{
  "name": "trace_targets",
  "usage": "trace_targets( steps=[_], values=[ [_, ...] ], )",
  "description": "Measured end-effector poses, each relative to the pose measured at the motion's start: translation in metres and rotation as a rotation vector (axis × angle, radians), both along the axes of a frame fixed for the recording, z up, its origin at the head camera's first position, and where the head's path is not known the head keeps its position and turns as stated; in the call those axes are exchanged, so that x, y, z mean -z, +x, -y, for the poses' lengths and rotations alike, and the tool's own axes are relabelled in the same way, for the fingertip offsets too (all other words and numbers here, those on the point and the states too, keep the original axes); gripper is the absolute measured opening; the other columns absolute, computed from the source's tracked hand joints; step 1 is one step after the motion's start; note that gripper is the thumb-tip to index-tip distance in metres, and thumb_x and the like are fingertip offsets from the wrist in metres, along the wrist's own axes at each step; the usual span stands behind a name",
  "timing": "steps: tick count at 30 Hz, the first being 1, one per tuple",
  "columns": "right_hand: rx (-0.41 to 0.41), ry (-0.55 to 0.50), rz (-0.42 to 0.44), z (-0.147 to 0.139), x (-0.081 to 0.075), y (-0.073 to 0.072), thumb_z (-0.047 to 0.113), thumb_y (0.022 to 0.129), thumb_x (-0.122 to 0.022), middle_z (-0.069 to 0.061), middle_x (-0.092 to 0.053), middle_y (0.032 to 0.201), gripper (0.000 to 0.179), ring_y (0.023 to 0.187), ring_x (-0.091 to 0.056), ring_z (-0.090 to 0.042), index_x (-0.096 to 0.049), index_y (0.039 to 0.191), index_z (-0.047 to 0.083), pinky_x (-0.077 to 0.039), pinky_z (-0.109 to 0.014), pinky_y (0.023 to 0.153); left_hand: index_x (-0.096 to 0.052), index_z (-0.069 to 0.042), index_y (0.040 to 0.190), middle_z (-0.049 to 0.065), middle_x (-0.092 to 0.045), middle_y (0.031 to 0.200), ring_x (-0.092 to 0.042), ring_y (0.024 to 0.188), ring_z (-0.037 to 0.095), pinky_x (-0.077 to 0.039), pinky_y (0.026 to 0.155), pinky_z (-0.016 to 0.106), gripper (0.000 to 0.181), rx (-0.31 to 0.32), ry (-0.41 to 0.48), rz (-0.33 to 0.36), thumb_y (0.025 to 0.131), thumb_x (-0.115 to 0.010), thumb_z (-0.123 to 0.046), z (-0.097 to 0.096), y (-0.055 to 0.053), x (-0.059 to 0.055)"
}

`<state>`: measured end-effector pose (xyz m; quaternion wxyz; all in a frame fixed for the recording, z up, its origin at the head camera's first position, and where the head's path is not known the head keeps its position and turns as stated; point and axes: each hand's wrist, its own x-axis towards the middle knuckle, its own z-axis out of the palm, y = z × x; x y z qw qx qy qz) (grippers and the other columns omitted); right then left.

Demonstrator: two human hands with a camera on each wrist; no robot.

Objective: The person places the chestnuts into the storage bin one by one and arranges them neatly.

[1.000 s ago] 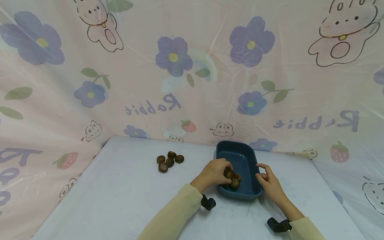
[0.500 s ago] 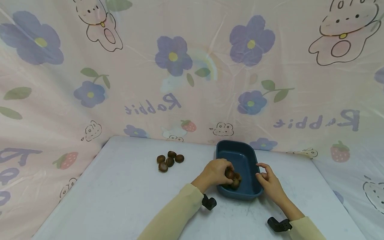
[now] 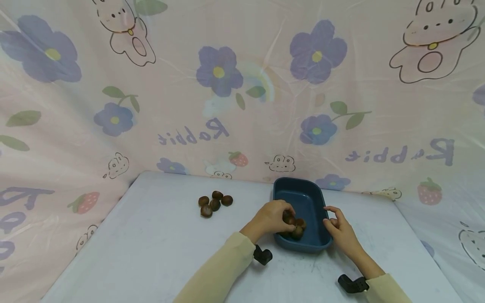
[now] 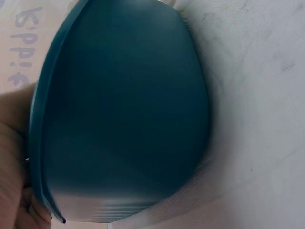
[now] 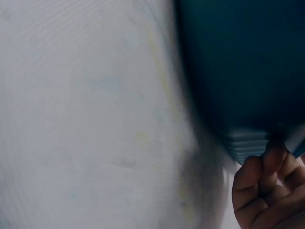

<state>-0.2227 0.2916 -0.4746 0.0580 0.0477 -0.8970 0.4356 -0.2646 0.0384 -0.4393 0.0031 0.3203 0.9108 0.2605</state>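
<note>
Almost nothing differs from half a second ago: the left hand (image 3: pixel 270 219) stays over the near left part of the blue tray (image 3: pixel 301 189), and the top chestnut by its fingers has sunk slightly among the chestnuts in the tray (image 3: pixel 295 226). Judging by that, one nut is being set down or just let go. Left hand fingers curl over the nuts; whether they still pinch one I cannot tell. Right hand (image 3: pixel 341 229) rests against the tray's right rim, fingers loosely bent, steadying it, gripping nothing clearly. Tray sits on the tabletop (image 3: pixel 159 248), toward its far right. A loose pile of chestnuts (image 3: pixel 214 202) lies well apart to the left. Wrist views show only tray wall, blurred.
</note>
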Motion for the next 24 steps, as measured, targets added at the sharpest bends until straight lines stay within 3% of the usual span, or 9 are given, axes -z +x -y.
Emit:
trace_targets(
  steps=[13,20,24],
  values=[
    [-0.002,-0.007,0.010,0.000,-0.001,0.000,0.022,0.102,-0.046,0.005,-0.037,0.062,0.039,0.052,-0.036,-0.005,-0.036,0.138,0.011,-0.034,-0.026,0.049,-0.067,-0.021,0.113,-0.010,-0.063,0.115,-0.058,0.104,0.007,-0.048,0.087,0.020,0.039,0.029,0.159,0.133,0.080,-0.076,-0.039,0.007,0.003,-0.006],
    [-0.009,-0.011,0.016,-0.001,-0.001,-0.001,0.022,0.102,-0.046,0.005,-0.036,0.062,0.039,0.050,-0.034,-0.005,-0.036,0.138,0.011,-0.034,-0.026,0.046,-0.065,-0.024,0.112,-0.002,-0.064,0.115,-0.062,0.096,0.013,-0.048,0.075,0.016,0.034,0.034,0.236,0.137,0.081,-0.076,-0.033,0.017,0.003,-0.010],
    [-0.011,-0.015,0.023,0.000,-0.001,0.000,0.022,0.102,-0.046,0.005,-0.036,0.062,0.039,0.050,-0.034,-0.005,-0.036,0.138,0.010,-0.034,-0.026,0.046,-0.064,-0.023,0.116,-0.003,-0.063,0.118,-0.063,0.101,0.017,-0.049,0.076,0.016,0.036,0.029,0.263,0.142,0.082,-0.075,-0.031,0.023,0.004,-0.012]
  ],
)
